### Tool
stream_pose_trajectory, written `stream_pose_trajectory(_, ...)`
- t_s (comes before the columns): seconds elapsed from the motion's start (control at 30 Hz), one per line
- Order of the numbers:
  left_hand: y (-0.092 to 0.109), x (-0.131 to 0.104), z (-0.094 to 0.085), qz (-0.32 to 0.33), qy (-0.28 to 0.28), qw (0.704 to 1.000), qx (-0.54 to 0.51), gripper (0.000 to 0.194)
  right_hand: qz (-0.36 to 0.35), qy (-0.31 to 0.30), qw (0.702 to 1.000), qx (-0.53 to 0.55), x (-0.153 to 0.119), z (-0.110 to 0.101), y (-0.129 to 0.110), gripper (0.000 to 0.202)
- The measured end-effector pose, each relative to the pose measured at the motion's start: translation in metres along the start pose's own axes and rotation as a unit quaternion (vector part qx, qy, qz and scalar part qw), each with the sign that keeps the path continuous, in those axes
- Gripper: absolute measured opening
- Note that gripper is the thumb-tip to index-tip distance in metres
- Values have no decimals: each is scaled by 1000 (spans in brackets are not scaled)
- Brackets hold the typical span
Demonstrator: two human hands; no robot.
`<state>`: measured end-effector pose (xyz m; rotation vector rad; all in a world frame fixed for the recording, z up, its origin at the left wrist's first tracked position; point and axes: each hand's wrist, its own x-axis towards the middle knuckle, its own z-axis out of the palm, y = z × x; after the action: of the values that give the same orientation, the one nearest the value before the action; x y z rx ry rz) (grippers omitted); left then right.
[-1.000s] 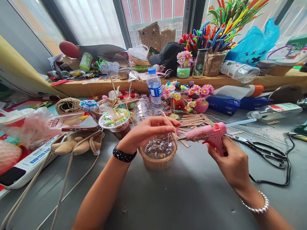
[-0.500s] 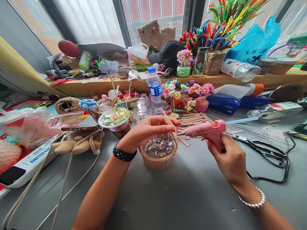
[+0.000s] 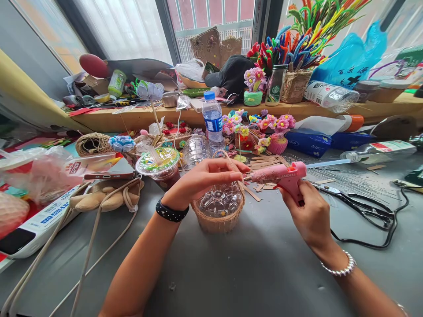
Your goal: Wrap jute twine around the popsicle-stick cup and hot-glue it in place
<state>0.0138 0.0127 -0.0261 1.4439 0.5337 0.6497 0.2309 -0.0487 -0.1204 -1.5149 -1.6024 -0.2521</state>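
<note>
A small basket (image 3: pixel 220 223), made of a clear plastic bottle base wrapped in twine, stands upright on the grey table. A loop of twine (image 3: pixel 228 155) arches over it as a handle. My left hand (image 3: pixel 208 176) is above the basket, its fingers closed around the handle's right side near the top. In my right hand (image 3: pixel 309 215) is a pink hot glue gun (image 3: pixel 280 174), gripped by its handle and pointing left. Its nozzle reaches close to the twine beside my left fingertips; whether it touches cannot be made out. A translucent glue stick (image 3: pixel 327 163) protrudes from the gun's back.
Black-handled scissors (image 3: pixel 370 209) and a black cord (image 3: pixel 363 243) lie on the right. Behind the basket are a lidded drink cup (image 3: pixel 158 163), a water bottle (image 3: pixel 212 119) and brown strips (image 3: pixel 264 163). A phone (image 3: pixel 110 175) rests at left among beige cords.
My right hand has brought the glue gun slightly left, so its nozzle is nearer the twine handle and my left fingers. My left hand and the basket look unmoved.
</note>
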Motion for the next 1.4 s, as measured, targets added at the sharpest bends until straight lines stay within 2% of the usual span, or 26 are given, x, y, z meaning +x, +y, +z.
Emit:
stream_pose_trajectory(0.13, 1, -1, 1, -6, 2, 1000, 2, 9, 26, -1, 1000, -2, 2, 2, 0, 21)
stream_pose_trajectory(0.23, 3, -2, 2, -5, 6, 1000, 16, 10, 91, -24, 996, -5, 5, 0, 2, 33)
stream_pose_trajectory(0.3, 3, -2, 3, -6, 15, 999, 38, 10, 167, -64, 984, -4, 7, -4, 5, 38)
stream_pose_trajectory(0.4, 4, -2, 5, -11, 30, 996, 87, 14, 282, -136, 950, 12, 10, -13, 17, 48)
stream_pose_trajectory(0.47, 4, -2, 6, -7, 31, 992, 126, 16, 319, -198, 926, 35, 12, -20, 28, 51)
stream_pose_trajectory(0.6, 3, -1, 7, 29, 12, 976, 215, 20, 303, -333, 893, 25, 17, -34, 51, 48)
stream_pose_trajectory(0.67, 3, -1, 5, 36, 9, 963, 268, 25, 263, -386, 884, 0, 18, -38, 61, 47)
stream_pose_trajectory(0.73, 5, -4, 2, 30, 7, 936, 350, 33, 200, -416, 887, -18, 18, -39, 69, 44)
stream_pose_trajectory(0.83, 8, -12, -2, -8, -8, 872, 489, 51, 133, -394, 908, -45, 13, -38, 78, 45)
stream_pose_trajectory(0.9, 9, -18, -2, -37, -15, 837, 545, 65, 133, -335, 929, -78, 11, -35, 79, 51)
stream_pose_trajectory(1.0, 11, -25, 1, -62, -33, 809, 584, 80, 144, -195, 964, -109, 16, -29, 64, 55)
stream_pose_trajectory(1.07, 11, -28, 3, -70, -42, 801, 593, 85, 128, -137, 980, -61, 25, -23, 42, 53)
stream_pose_trajectory(1.13, 11, -29, 4, -80, -38, 795, 600, 89, 115, -157, 980, 32, 39, -16, 12, 47)
stream_pose_trajectory(1.23, 9, -29, 5, -86, -25, 784, 614, 92, 101, -240, 950, 174, 60, -6, -34, 44)
stream_pose_trajectory(1.33, 7, -27, 6, -84, -28, 774, 627, 93, 66, -292, 933, 200, 74, 4, -67, 40)
stream_pose_trajectory(1.4, 6, -27, 6, -89, -23, 767, 635, 92, 44, -305, 932, 190, 77, 8, -76, 33)
